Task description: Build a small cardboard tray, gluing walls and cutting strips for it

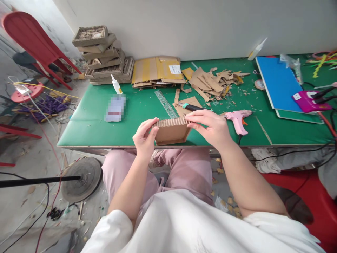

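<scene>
A shallow cardboard box (172, 133) stands tilted at the table's front edge, its open side facing me. A corrugated strip (171, 122) runs along its upper rim. My left hand (145, 135) pinches the upper left corner between thumb and fingers. At the upper right corner, my right hand (209, 126) grips the strip and rim the same way. Just behind the box lie a cutter with a black and teal handle (193, 106), a clear ruler (165, 103) and a flat cardboard piece (188, 104). A pink glue gun (239, 121) rests right of my right hand.
Stacked cardboard trays (105, 58), flattened cardboard (156, 72) and a scrap pile (210, 82) line the back. A phone (116, 108) and a glue bottle (116, 85) are at left. On the right are a blue board (279, 84) and a magenta power strip (310, 102) with cables.
</scene>
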The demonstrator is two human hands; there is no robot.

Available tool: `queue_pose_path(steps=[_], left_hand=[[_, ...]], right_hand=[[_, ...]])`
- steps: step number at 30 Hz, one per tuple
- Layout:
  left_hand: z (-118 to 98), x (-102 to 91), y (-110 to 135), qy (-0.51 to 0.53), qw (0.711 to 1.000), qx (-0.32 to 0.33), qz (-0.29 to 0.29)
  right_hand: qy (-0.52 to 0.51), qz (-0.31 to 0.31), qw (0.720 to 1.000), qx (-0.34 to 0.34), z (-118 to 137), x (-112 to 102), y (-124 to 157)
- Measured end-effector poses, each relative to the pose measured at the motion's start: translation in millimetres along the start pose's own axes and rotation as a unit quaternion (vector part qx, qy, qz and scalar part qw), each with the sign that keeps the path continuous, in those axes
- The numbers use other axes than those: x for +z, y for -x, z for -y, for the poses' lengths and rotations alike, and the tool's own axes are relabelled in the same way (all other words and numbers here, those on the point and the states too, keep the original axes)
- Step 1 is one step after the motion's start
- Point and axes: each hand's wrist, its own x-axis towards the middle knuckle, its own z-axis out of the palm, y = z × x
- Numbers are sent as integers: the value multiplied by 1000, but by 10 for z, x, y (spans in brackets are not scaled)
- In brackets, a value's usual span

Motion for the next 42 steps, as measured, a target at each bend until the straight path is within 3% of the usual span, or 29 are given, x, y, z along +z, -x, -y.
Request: queue_pose_path(steps=[4,8,14,17,19,21,24,26,28,30,33,36,42], left_hand=[[17,-1,-1,-10,1000,-5,7],[23,-15,0,-9,1000,-20,9],[15,-10,0,1,1000,-18,11],[-4,6,1,17,999,-47,-3],[-17,13,1,16,998,-55,-13],[-23,16,1,9,998,-53,-19],[-13,12,2,-2,998,-54,-19],[-3,9,0,-11,999,-50,-13],[3,7,-3,-19,999,-44,-10],[4,8,-5,-22,999,-42,-9],[7,12,-2,-15,999,-43,-2],[19,17,3,-12,999,-46,5],[22,18,-9,-25,999,-40,13]], right_hand=[[8,-5,1000,22,-12,20,44],[32,1,999,-7,2,-9,31],[196,56,973,-111,226,11,-161],[251,86,956,-122,334,38,-259],[252,74,959,-105,368,8,-290],[201,32,977,-63,375,-58,-293],[-6,4,998,59,349,-159,-272],[-178,25,973,145,315,-188,-260],[-314,52,927,199,285,-181,-261],[-381,85,892,226,272,-156,-275],[-388,149,874,251,281,-124,-314],[-360,185,879,250,282,-118,-356],[-155,189,958,149,229,-129,-410]])
